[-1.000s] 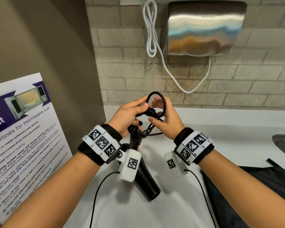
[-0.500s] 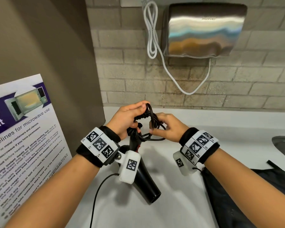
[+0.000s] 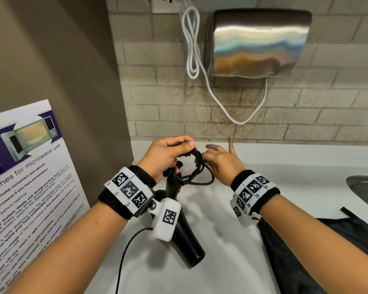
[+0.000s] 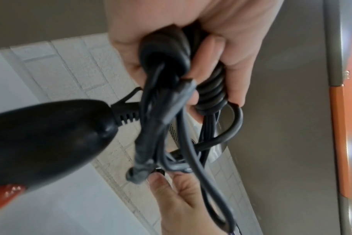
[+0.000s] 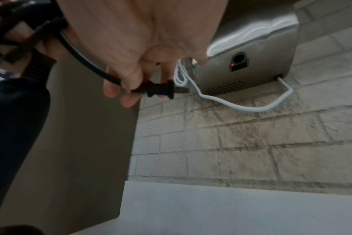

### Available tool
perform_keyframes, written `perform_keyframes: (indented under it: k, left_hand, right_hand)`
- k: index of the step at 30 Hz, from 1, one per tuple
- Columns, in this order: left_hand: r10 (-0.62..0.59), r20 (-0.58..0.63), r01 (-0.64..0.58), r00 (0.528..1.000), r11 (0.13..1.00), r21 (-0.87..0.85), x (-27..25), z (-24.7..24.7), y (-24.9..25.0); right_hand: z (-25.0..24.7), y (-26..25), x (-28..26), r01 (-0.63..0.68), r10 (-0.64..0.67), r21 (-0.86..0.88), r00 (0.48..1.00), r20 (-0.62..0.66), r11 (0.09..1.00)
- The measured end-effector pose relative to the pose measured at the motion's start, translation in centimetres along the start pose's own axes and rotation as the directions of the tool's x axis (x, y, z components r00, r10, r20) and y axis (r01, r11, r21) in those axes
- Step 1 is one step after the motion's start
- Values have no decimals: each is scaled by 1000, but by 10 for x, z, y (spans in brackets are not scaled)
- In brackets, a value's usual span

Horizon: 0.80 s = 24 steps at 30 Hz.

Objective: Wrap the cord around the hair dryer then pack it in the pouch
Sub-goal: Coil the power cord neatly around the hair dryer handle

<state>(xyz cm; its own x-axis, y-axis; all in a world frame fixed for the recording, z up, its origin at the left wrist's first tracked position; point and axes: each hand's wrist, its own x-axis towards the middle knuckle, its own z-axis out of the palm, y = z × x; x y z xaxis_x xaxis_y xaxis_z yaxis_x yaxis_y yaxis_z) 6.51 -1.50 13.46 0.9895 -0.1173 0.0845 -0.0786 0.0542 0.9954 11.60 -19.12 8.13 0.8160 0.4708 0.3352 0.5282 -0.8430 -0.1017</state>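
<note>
One dryer (image 3: 184, 236), one cord (image 3: 197, 172), one pouch (image 3: 319, 251), and both my hands on the job. My left hand (image 3: 165, 157) is up over the counter (image 3: 253, 204), fingers curled tight round a bundle of cord coils; from the left wrist view I count about four coils stacked against my fingers (image 4: 231, 66), with looser loops hanging below them. The dryer dangles under that hand, handle up, nozzle pointing down toward me, clear of the counter as far as I can tell. My right hand (image 3: 220, 164) is just beside the bundle, touching the loops; in the right wrist view my fingertips (image 5: 119, 89) pinch the cord right behind the one plug (image 5: 161, 91), prongs pointing at the wall, while the head view shows one finger sticking straight up. The pouch lies flat on the counter to my right, dark and limp; I can't see its opening or anything inside it. On the wall, one steel hand dryer (image 3: 257, 43) with one white cable (image 3: 191, 49) looped beside it. One poster (image 3: 26, 177) on my left, one sink (image 3: 365, 189) edge far right.
</note>
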Motion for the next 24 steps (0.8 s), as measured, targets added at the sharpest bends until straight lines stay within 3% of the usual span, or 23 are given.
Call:
perform_keyframes:
  k: [3,6,12,14,18,24]
  left_hand:
    - [23,-2,-23,1000,1000,10,-2,0,2]
    - [1,4,-1,1000,999,-38,-2,-5,1]
    - [-26,26,27,999,998,-56,-7,-5,3]
    - [-20,8,20,1000,999,-30,-6,-1,5]
    - [3,-25,-3,1000,1000,7,-4,4,4]
    - [14,8,-14,1000,997,76,-3,0,5]
  right_hand:
    - [-2,-5,1,85,-85,98,996,-1,992]
    - [3,-5,-1,123,-123,38,992,7,992]
    - [-12,6,6,-33,40,35,974,-223,999]
    - [-23,5,10,-96,88,-9,941,-326,995]
    - [-45,-5,13,-184,150,-1,805,-575,983]
    - [-60,-20,11,-145,117,21,693,-712,989]
